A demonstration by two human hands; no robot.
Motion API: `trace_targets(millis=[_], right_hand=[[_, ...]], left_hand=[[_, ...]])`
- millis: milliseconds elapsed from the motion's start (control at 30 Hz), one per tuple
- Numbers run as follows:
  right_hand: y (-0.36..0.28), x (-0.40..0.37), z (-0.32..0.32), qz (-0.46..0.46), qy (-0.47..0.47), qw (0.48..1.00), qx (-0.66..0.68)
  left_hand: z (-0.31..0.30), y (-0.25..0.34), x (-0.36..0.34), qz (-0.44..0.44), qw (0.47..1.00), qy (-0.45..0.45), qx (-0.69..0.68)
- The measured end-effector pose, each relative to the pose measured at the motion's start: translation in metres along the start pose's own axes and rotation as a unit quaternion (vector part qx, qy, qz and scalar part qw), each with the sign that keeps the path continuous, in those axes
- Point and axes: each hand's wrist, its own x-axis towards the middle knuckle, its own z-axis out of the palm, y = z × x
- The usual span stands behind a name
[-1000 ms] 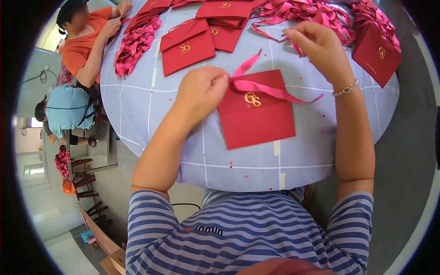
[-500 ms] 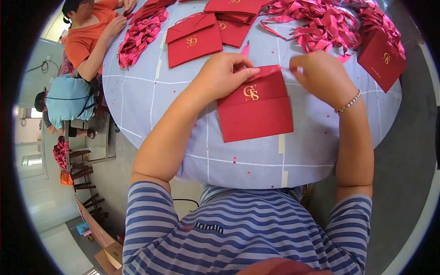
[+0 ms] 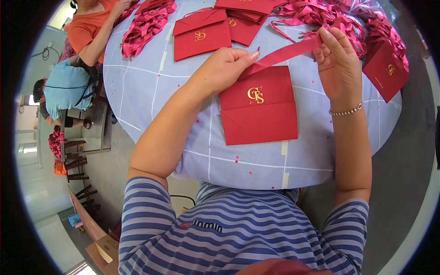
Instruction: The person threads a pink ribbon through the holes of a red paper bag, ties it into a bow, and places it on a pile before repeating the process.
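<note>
A red paper bag (image 3: 259, 123) with gold letters lies folded flat in front of me on the table. Above its top edge a pink-red ribbon (image 3: 285, 54) stretches taut between my hands. My left hand (image 3: 228, 65) pinches the ribbon's left end between thumb and fingers, beside the bag's upper left corner. Raised to the right, my right hand (image 3: 337, 57) grips the other end between thumb and forefinger. How the ribbon meets the bag is hidden behind my left hand.
More red bags (image 3: 201, 36) lie beyond my left hand. Ribbon heaps (image 3: 149, 28) sit far left and at the back right, by another bag (image 3: 387, 68). A person in an orange shirt (image 3: 89, 30) works at the table's left edge. Another person (image 3: 68, 87) sits behind.
My right hand has moved up and now holds the ribbon, drawing it out taut from my left hand. The left hand has stayed by the bag's top edge.
</note>
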Motion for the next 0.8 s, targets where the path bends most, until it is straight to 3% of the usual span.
trace_targets(millis=[100,167,300,367,400,467,567,700,800], right_hand=[[-0.005,0.001,0.002,0.013,0.012,0.998,0.055],[-0.01,0.005,-0.003,0.051,-0.037,0.991,0.117],[-0.015,-0.001,0.006,0.036,-0.052,0.992,0.111],[-0.017,-0.001,0.005,0.041,-0.187,0.972,0.132],[-0.018,-0.003,0.007,0.042,-0.189,0.972,0.133],[-0.019,-0.011,0.015,0.012,-0.283,0.951,0.123],[-0.025,-0.022,0.033,-0.025,-0.362,0.931,0.031],[-0.029,-0.031,0.043,-0.017,-0.344,0.939,-0.011],[-0.028,-0.028,0.039,0.024,-0.26,0.961,-0.088]], left_hand=[[0.004,0.009,-0.007,-0.042,0.997,0.0,-0.062],[0.004,0.009,-0.007,-0.046,0.995,-0.012,-0.085],[-0.002,0.013,-0.007,-0.073,0.992,-0.018,-0.103],[-0.005,0.02,-0.009,-0.093,0.995,0.004,-0.039],[-0.005,0.02,-0.009,-0.093,0.995,0.007,-0.039],[-0.004,0.019,-0.008,-0.09,0.995,-0.016,-0.042],[-0.002,0.017,-0.006,-0.1,0.991,-0.057,-0.063],[-0.007,0.026,-0.012,-0.088,0.989,-0.115,-0.015],[-0.013,0.024,-0.015,-0.016,0.985,-0.157,0.068]])
